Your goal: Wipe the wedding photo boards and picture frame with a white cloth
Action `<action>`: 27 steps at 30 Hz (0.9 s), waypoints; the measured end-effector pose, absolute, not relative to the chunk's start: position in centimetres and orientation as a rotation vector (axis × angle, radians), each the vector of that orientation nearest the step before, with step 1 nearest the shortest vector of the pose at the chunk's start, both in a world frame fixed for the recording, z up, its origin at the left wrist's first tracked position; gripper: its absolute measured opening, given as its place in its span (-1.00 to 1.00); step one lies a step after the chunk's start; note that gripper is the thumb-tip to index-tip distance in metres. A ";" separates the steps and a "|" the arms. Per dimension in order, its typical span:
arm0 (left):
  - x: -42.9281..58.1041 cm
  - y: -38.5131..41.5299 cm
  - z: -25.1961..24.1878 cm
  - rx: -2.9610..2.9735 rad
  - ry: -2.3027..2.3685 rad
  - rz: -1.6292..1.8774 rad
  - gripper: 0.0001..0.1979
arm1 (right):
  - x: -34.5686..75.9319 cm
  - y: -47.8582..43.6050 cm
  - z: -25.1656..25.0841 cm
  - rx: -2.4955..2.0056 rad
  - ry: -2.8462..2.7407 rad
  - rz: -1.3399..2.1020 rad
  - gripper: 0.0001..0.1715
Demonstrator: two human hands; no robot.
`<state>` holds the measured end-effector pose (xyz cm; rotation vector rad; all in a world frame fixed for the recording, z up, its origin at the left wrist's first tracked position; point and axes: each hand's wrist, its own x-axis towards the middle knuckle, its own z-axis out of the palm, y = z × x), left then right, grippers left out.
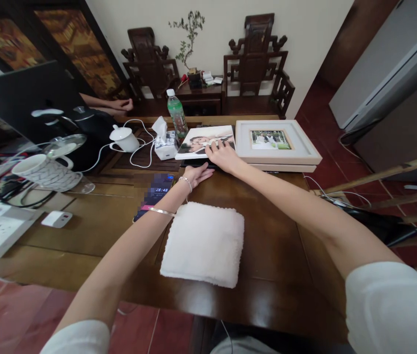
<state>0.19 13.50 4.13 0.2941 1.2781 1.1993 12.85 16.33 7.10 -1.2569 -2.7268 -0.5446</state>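
Observation:
My right hand (223, 156) lies on the front part of a white photo panel (208, 135), its fingers spread over the printed picture. Just below the panel's front edge is my left hand (195, 175), fingers stretched out towards the right, with a bracelet at the wrist. A dark flat object (193, 162) shows partly under the panel, close to my left fingertips; most of it is hidden. A fluffy white square cloth (204, 244) lies on the wooden table between my forearms. A phone (156, 191) with a lit screen lies beside my left wrist.
A framed photo (278, 142) lies right of the panel. Behind are a tissue box (166, 145) and a green-labelled bottle (177, 113). Leftward stand a lidded white cup (124, 139), a patterned mug (48, 172), a charger (56, 219) and a power strip (4, 231). Another person's hand (122, 105) shows behind.

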 end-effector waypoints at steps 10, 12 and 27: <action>0.2 13.6 3.4 0.290 1.226 1.242 -0.82 | 13.2 18.0 10.3 -1.094 -3.060 -0.047 -0.51; 0.3 13.6 3.4 0.282 1.224 1.242 -0.81 | 13.4 18.4 10.7 -1.055 -3.082 -0.043 -0.44; 0.5 13.6 3.1 0.261 1.208 1.236 -0.74 | 12.5 17.6 9.9 -1.270 -3.010 -0.036 -0.55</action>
